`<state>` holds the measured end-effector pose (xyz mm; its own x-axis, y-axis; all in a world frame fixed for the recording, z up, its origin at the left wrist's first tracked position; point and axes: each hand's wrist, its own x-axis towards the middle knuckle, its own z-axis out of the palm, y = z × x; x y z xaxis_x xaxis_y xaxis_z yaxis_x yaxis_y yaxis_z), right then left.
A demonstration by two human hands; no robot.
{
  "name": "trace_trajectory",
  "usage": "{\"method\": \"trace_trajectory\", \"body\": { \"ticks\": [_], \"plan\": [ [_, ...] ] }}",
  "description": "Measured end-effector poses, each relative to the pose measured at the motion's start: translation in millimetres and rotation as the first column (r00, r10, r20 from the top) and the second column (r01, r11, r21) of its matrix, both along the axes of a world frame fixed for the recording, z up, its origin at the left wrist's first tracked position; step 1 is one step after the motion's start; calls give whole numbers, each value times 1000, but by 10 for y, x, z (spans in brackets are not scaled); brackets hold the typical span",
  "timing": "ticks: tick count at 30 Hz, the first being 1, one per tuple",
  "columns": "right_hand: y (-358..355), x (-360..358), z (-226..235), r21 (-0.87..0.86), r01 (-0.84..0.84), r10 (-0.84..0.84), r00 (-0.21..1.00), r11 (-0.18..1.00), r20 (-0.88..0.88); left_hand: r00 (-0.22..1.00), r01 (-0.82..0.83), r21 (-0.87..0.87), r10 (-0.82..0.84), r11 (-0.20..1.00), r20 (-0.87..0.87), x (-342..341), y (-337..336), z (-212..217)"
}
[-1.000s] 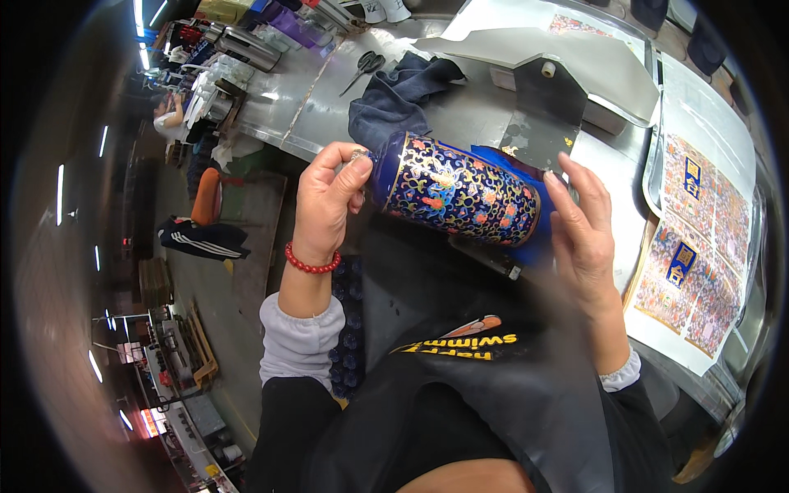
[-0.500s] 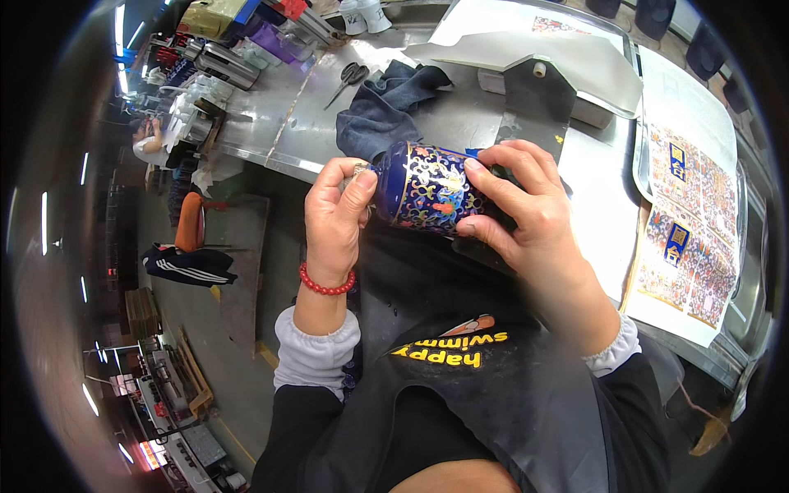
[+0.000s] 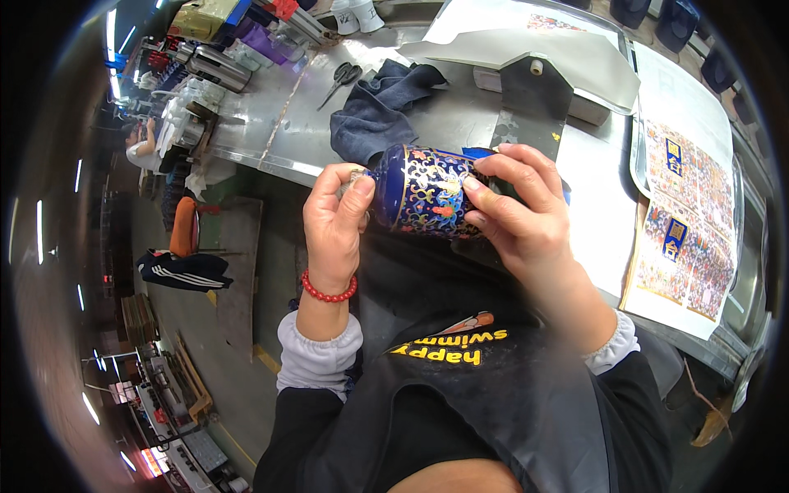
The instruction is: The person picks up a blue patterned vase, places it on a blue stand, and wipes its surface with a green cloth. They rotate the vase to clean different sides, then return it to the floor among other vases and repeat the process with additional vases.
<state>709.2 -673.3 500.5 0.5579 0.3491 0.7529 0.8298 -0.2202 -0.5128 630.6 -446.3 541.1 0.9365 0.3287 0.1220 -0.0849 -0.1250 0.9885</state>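
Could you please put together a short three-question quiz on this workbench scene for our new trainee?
1. True or false: both hands are on the blue patterned cylinder.
2. What lies on the metal bench just left of the dark blue cloth? A) scissors B) a hammer C) a paintbrush
3. Fill in: the left hand wears a bracelet of ___ beads at the wrist.

Key:
1. True: the left hand grips its left end, and the right hand wraps its right side.
2. A, the scissors.
3. Red, on the bead bracelet.
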Motion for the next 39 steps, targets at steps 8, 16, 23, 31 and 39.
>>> {"method": "trace_trajectory", "body": {
  "ticks": [8,16,23,31,39],
  "plan": [
    [-146,128,121,-195,-123,99,987,973,-127,1000,7,27,-7,1000,11,-15,12,-21],
    [13,120,161,-218,-105,85,991,970,-100,1000,20,5,-20,1000,21,-5,40,-59],
    [21,131,56,-144,-116,110,993,983,-53,998,11,-87,-5,996,66,66,30,-162],
    [-595,245,-85,-274,-220,166,964,936,-208,992,122,-216,-122,969,13,645,9,-140],
    [-502,-144,-233,-225,166,-179,983,960,-38,690,551,-470,-693,690,-208,1928,-288,-256]
  ]
}}
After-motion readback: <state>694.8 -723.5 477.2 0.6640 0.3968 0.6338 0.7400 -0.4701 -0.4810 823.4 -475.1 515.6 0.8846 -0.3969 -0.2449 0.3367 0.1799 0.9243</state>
